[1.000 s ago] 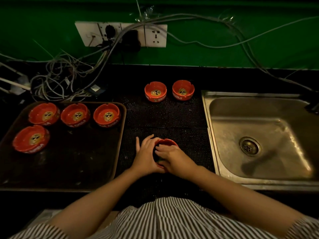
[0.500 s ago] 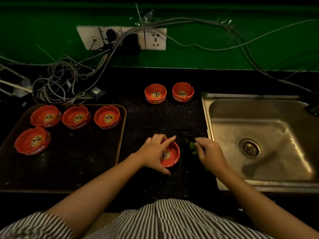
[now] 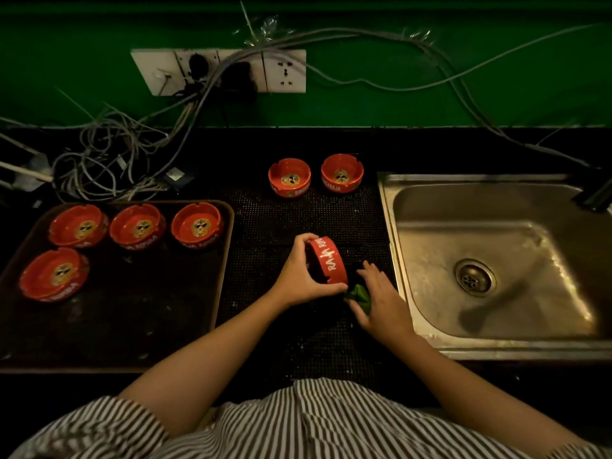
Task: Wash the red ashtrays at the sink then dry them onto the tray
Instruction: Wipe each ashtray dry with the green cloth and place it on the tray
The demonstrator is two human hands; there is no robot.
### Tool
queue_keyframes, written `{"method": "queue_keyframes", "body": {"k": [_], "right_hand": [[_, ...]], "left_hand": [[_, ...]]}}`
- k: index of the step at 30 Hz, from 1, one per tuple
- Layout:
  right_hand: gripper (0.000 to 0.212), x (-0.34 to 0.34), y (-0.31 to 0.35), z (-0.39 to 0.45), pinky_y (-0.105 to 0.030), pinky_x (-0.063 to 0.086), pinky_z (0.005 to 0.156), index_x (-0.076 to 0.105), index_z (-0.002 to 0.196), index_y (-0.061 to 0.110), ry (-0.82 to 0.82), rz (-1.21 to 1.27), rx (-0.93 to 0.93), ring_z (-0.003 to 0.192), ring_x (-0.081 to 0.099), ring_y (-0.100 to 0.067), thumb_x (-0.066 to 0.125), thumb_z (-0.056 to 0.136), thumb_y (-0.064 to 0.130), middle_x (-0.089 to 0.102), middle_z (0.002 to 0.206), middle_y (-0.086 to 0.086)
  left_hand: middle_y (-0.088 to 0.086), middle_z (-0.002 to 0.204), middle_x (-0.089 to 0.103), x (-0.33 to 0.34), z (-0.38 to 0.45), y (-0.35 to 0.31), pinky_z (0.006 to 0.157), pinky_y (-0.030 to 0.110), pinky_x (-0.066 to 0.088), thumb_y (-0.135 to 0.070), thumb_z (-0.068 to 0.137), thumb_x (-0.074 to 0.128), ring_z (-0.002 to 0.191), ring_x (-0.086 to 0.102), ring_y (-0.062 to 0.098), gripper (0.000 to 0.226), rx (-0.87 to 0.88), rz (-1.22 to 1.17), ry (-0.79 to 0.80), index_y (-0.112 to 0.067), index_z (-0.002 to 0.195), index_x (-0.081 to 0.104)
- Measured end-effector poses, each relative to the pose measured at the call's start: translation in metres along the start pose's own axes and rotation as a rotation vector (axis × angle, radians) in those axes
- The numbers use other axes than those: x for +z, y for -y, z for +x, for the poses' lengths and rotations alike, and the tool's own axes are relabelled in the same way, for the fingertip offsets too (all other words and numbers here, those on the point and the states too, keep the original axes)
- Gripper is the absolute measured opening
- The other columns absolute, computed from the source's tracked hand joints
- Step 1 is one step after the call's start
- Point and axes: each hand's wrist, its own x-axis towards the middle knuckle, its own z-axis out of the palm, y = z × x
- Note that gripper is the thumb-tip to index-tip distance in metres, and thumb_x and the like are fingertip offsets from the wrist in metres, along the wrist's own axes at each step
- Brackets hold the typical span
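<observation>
Red ashtray (image 3: 326, 261), tipped on edge on the black mat (image 3: 298, 220) just left of the sink (image 3: 496, 260), gripped by the left hand (image 3: 298, 276): thumb curled over the far rim, fingers wrapped under the near rim. Lettered side wall facing up toward the camera, bowl opening turned left into the palm, flat base turned right. Long axis of the tilted disc running from far-left to near-right. Right hand (image 3: 381, 299) immediately right of the ashtray, between it and the sink, fingers curled down onto a crumpled green cloth (image 3: 359, 294) that touches the ashtray's lower edge. Probably drying in hand, the cloth being the nearer tool and the right hand the nearer to the exposed base. Tray (image 3: 228, 226) well left of the sink, holding four ashtrays (image 3: 139, 226) upright. Two more ashtrays (image 3: 289, 177) on the mat beyond the held one, near the sink's far left corner, not yet on the tray.

Inside of the held ashtray hidden by the left palm. Most of the cloth buried under the right fingers and in shadow; wet or dry impossible to tell. Tap cut off at the right edge.
</observation>
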Motion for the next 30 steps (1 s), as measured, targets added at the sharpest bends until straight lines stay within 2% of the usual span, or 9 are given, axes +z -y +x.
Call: {"method": "queue_keyframes", "body": {"k": [3, 7, 11, 13, 16, 18, 23, 27, 30], "right_hand": [[0.067, 0.003, -0.001, 0.001, -0.043, 0.032, 0.114, 0.044, 0.145, 0.022, -0.006, 0.049, -0.028, 0.139, 0.038, -0.027, 0.069, 0.083, 0.025, 0.041, 0.15, -0.009], [0.053, 0.006, 0.001, 0.001, -0.04, 0.036, 0.112, 0.059, 0.133, 0.02, -0.068, 0.157, 0.01, 0.132, 0.047, -0.023, 0.069, 0.082, 0.013, 0.051, 0.143, -0.007], [0.047, 0.003, 0.02, 0.012, -0.041, 0.038, 0.11, 0.062, 0.128, 0.017, -0.166, 0.268, 0.16, 0.124, 0.054, -0.026, 0.068, 0.083, 0.009, 0.063, 0.127, -0.007], [0.047, -0.002, 0.042, 0.021, -0.044, 0.042, 0.105, 0.06, 0.131, 0.016, -0.221, 0.283, 0.151, 0.119, 0.055, -0.027, 0.065, 0.085, 0.012, 0.065, 0.121, -0.008], [0.044, -0.005, 0.081, 0.034, -0.042, 0.041, 0.106, 0.063, 0.128, 0.016, -0.203, 0.284, 0.043, 0.122, 0.053, -0.024, 0.066, 0.083, 0.014, 0.065, 0.122, -0.003], [0.046, 0.004, 0.103, 0.04, -0.042, 0.038, 0.11, 0.063, 0.128, 0.015, -0.104, 0.173, -0.057, 0.129, 0.049, -0.025, 0.066, 0.082, 0.017, 0.061, 0.132, -0.004], [0.049, 0.027, 0.118, 0.031, -0.04, 0.036, 0.108, 0.061, 0.129, 0.015, -0.008, -0.063, -0.302, 0.132, 0.046, -0.029, 0.055, 0.09, 0.044, 0.056, 0.137, -0.007], [0.037, 0.013, 0.097, 0.013, -0.038, 0.038, 0.11, 0.071, 0.113, 0.012, -0.023, -0.078, -0.486, 0.127, 0.051, -0.025, 0.056, 0.091, 0.039, 0.065, 0.124, -0.007], [0.03, 0.003, 0.074, 0.015, -0.039, 0.038, 0.11, 0.072, 0.107, 0.012, -0.044, -0.162, -0.429, 0.121, 0.057, -0.024, 0.062, 0.088, 0.033, 0.068, 0.116, -0.007]], "left_hand": [[-0.007, 0.133, 0.045, 0.001, -0.02, 0.015, 0.102, 0.036, 0.049, -0.048, 0.049, 0.095, 0.121, 0.052, 0.007, 0.105, 0.009, -0.05, -0.093, -0.03, 0.13, 0.03], [-0.013, 0.136, 0.045, -0.011, -0.043, 0.034, 0.107, 0.028, 0.041, -0.051, 0.041, 0.096, 0.124, 0.048, 0.0, 0.116, 0.032, 0.073, -0.171, -0.027, 0.133, 0.031], [-0.006, 0.146, 0.041, -0.023, -0.054, 0.055, 0.115, 0.04, 0.034, -0.063, 0.034, 0.092, 0.134, 0.041, 0.012, 0.137, -0.025, 0.203, -0.13, -0.031, 0.148, 0.024], [-0.001, 0.154, 0.033, -0.023, -0.055, 0.056, 0.12, 0.041, 0.022, -0.065, 0.035, 0.09, 0.142, 0.03, 0.018, 0.142, -0.028, 0.279, -0.105, -0.027, 0.152, 0.02], [-0.001, 0.159, 0.026, -0.023, -0.054, 0.054, 0.123, 0.043, 0.001, -0.082, 0.037, 0.075, 0.149, 0.014, 0.015, 0.144, 0.029, 0.498, -0.099, -0.018, 0.154, 0.02], [-0.004, 0.158, 0.027, -0.026, -0.055, 0.058, 0.122, 0.049, -0.003, -0.089, 0.043, 0.064, 0.15, 0.008, 0.011, 0.138, 0.062, 0.565, -0.075, -0.015, 0.153, 0.023], [0.008, 0.161, 0.021, -0.03, -0.054, 0.08, 0.121, 0.038, -0.012, -0.07, 0.07, 0.053, 0.15, -0.009, 0.01, 0.1, 0.123, 0.647, -0.038, -0.015, 0.151, 0.033], [0.009, 0.161, 0.019, -0.03, -0.054, 0.076, 0.12, 0.036, -0.014, -0.075, 0.062, 0.058, 0.151, 0.0, 0.015, 0.106, 0.114, 0.537, -0.076, -0.016, 0.148, 0.037], [0.007, 0.16, 0.023, -0.03, -0.054, 0.074, 0.122, 0.042, -0.006, -0.084, 0.052, 0.064, 0.15, 0.004, 0.014, 0.116, 0.105, 0.529, -0.102, -0.019, 0.145, 0.042]]}}
